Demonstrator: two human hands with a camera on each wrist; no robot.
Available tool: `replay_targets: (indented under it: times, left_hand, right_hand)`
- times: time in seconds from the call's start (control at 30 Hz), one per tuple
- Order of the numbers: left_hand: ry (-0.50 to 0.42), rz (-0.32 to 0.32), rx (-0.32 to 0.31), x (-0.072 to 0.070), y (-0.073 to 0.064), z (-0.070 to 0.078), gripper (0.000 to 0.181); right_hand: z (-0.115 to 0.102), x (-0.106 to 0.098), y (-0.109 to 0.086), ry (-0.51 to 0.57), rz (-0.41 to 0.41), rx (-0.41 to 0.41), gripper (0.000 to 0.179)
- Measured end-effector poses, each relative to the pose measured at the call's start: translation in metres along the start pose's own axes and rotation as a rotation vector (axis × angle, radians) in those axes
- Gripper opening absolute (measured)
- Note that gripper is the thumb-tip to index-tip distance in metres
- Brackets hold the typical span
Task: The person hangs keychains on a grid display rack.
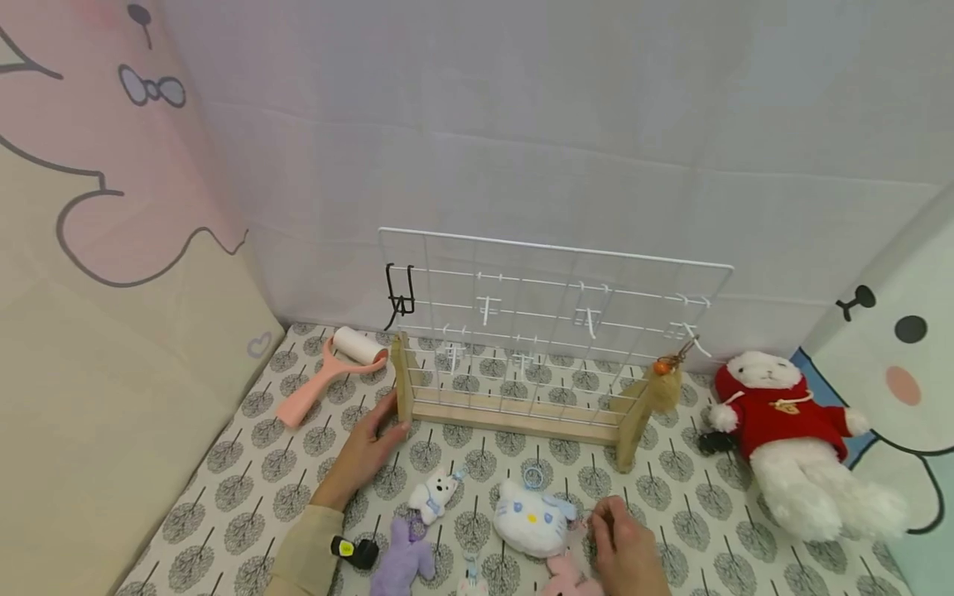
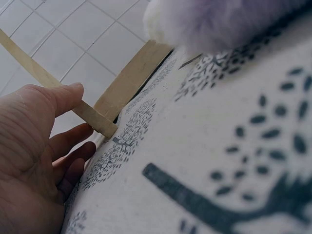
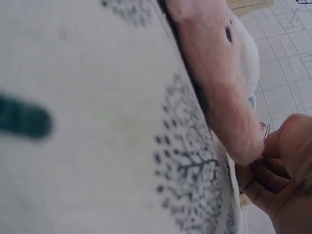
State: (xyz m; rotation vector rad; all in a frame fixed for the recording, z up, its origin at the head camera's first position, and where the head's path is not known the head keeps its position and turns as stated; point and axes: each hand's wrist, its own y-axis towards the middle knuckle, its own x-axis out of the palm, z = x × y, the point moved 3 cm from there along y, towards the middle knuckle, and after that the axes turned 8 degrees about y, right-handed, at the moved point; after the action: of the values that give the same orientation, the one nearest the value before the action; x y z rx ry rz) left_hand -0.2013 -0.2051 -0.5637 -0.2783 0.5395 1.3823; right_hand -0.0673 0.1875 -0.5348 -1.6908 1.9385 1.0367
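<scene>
My left hand (image 1: 365, 451) grips the left wooden foot (image 2: 97, 119) of a white wire grid rack (image 1: 514, 426), thumb on one side and fingers on the other. Low on the right, my right hand (image 1: 626, 546) has its fingers curled at the small metal ring (image 3: 264, 129) of a pink plush keychain (image 1: 568, 577). The plush lies on the cloth, partly cut off by the frame. Beside it rests a white cat-face plush keychain (image 1: 531, 520) with a blue ring. A white dog keychain (image 1: 435, 495) and a purple plush keychain (image 1: 402, 563) lie nearer the left hand.
White hooks (image 1: 589, 319) and one black hook (image 1: 400, 300) hang on the grid. From the rightmost hook dangles a yellowish charm (image 1: 666, 389). A pink-handled lint roller (image 1: 316, 389) lies at left; a plush in a red hoodie (image 1: 790, 434) lies at right. Fabric walls stand behind.
</scene>
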Motion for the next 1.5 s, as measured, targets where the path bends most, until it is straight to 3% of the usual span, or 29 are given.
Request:
replay_targets:
  times: [0.17,0.43,0.57,0.73,1.03,1.5]
  left_hand:
    - [0.0,0.0,-0.004,0.0,0.001,0.001,0.071]
    - [0.011,0.001,0.002,0.0,0.001,0.003,0.071]
    - [0.011,-0.002,-0.006,0.001,0.0,0.002,0.071]
    - [0.008,0.0,-0.004,0.002,0.001,0.001,0.071]
    - [0.002,0.003,0.015,0.002,0.001,0.001,0.069]
    - [0.002,0.004,0.014,0.002,0.0,0.001,0.069]
  right_hand:
    - [0.0,-0.009,0.007,-0.012,0.175,-0.14,0.032]
    - [-0.022,-0.038,0.031,0.036,0.271,-0.092,0.026]
    - [-0.035,-0.051,0.044,0.066,0.309,-0.109,0.026]
    - [-0.051,-0.065,0.058,0.093,0.328,-0.117,0.022]
    - [-0.074,-0.075,0.082,0.131,0.227,0.051,0.016]
    - [-0.116,-0.093,0.113,0.307,0.373,-0.153,0.014]
